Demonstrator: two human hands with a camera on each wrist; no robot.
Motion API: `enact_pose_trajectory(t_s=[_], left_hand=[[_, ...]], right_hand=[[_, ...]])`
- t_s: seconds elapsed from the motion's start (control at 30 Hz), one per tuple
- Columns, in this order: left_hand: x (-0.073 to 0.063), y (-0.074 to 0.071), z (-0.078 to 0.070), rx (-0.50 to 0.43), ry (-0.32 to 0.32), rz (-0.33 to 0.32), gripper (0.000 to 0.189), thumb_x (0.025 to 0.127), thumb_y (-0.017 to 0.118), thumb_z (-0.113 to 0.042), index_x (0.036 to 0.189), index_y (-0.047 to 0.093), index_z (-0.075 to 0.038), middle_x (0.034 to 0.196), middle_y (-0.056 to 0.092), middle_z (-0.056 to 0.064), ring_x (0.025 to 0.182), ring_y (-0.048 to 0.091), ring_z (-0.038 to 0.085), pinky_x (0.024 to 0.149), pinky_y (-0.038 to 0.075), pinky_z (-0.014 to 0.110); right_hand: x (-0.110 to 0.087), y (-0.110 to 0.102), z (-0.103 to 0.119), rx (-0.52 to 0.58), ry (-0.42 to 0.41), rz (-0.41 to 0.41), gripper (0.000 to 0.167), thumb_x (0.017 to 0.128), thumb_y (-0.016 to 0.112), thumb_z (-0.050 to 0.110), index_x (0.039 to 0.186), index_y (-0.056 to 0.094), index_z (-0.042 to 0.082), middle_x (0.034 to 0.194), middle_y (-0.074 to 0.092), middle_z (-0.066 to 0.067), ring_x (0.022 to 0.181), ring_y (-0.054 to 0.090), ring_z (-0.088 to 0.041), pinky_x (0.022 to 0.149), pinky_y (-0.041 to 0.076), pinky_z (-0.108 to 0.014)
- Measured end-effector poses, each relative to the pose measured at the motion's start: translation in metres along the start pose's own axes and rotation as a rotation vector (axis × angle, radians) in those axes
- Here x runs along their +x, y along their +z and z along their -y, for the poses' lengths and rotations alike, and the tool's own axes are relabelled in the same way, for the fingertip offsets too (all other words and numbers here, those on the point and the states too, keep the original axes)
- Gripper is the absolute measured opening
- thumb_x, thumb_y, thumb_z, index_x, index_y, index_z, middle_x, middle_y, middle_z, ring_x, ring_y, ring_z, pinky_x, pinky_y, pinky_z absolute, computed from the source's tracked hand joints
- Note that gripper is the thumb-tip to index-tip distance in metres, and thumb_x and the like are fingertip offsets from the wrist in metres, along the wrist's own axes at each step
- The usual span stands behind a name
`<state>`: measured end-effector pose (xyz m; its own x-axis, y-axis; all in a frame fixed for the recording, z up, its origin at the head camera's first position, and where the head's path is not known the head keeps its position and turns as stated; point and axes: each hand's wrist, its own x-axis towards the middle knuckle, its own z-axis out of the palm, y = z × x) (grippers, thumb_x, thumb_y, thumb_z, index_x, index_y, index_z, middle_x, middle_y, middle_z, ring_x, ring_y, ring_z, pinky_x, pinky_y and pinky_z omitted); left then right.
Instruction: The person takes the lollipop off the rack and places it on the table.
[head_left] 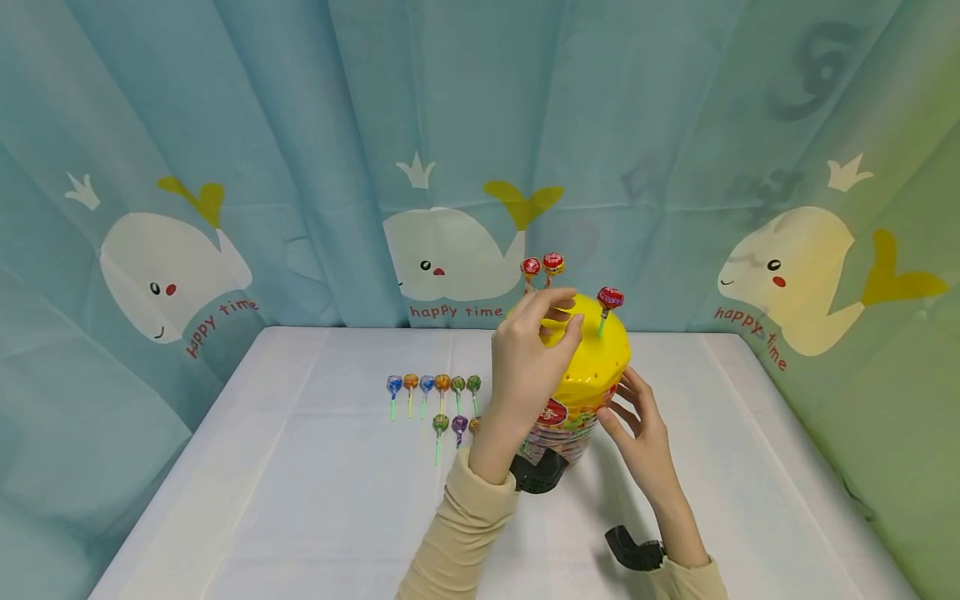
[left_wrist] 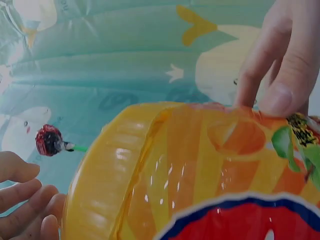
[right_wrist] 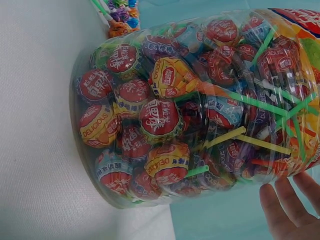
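A large clear jar (right_wrist: 160,125) of wrapped lollipops stands upright on the table, topped by a yellow lid (head_left: 600,358). One red-wrapped lollipop (head_left: 611,297) sticks up from the lid's right part by its green stick. Two more lollipops (head_left: 553,263) rise at the back left, their sticks partly behind my left hand. That left hand (head_left: 532,350) hovers over the lid's left part, fingers loosely bent and thumb apart, with nothing seen between them. My right hand (head_left: 641,433) rests against the jar's right side, thumb toward the front and fingers spread, touching near the label.
Left of the jar, several lollipops lie on the white table (head_left: 322,500) in two rows; the back row includes a blue lollipop (head_left: 394,385), the front row a purple lollipop (head_left: 460,425). My left arm covers part of the front row. A whale-print curtain (head_left: 300,125) hangs behind.
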<state>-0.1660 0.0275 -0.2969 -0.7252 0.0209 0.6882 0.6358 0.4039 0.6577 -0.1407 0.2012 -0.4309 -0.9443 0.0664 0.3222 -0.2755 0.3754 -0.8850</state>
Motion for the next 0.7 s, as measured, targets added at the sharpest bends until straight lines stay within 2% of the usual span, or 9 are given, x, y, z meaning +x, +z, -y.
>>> enact_pose_trajectory(t_s=[0.47, 0.7], left_hand=[[0.005, 0.013, -0.006, 0.009, 0.016, 0.051, 0.029, 0.086, 0.07, -0.014, 0.115, 0.066, -0.009, 0.102, 0.07, 0.004, 0.089, 0.069, 0.013, 0.075, 0.053, 0.014], [0.006, 0.02, -0.005, 0.023, 0.03, 0.042, 0.029, 0.085, 0.071, -0.014, 0.114, 0.067, -0.01, 0.098, 0.07, 0.004, 0.086, 0.069, 0.012, 0.071, 0.051, 0.012]], right_hand=[[0.0, 0.0, 0.001, 0.025, -0.01, 0.007, 0.067, 0.093, 0.06, 0.007, 0.15, 0.029, 0.025, 0.143, 0.042, -0.004, 0.12, 0.044, 0.003, 0.1, 0.037, -0.006], [0.001, -0.001, 0.0, 0.022, -0.015, 0.01, 0.067, 0.093, 0.06, 0.007, 0.15, 0.028, 0.025, 0.144, 0.041, -0.005, 0.12, 0.043, 0.004, 0.099, 0.037, -0.006]])
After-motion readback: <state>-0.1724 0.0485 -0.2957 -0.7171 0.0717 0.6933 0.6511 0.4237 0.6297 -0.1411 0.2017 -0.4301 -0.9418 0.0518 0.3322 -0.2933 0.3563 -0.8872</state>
